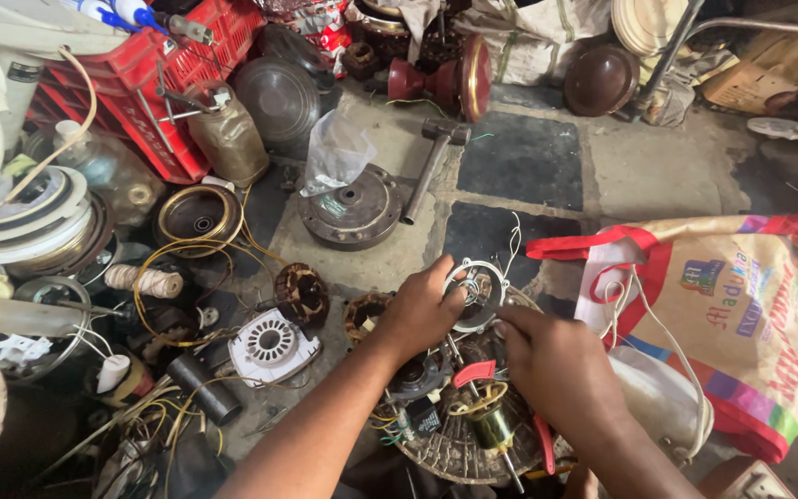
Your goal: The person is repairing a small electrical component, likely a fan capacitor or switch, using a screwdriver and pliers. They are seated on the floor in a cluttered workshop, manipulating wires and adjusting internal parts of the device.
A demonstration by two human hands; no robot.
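My left hand (420,310) grips a round white motor end plate (477,292) with a metal centre, held just above the floor. My right hand (561,365) is closed against the plate's right edge, its fingers on the rim. Thin white wires (513,242) rise from the plate. Below my hands lies a round dark motor base (454,448) with a brass-coloured winding (489,418), a thin shaft and red-handled pliers (477,371) on it.
A bright woven bag with red handles (741,305) lies to the right. A hammer (431,157), a grey motor housing (353,208), a white vented cover (270,344), copper stators (302,291), wire coils and a red crate (154,83) crowd the left and far floor.
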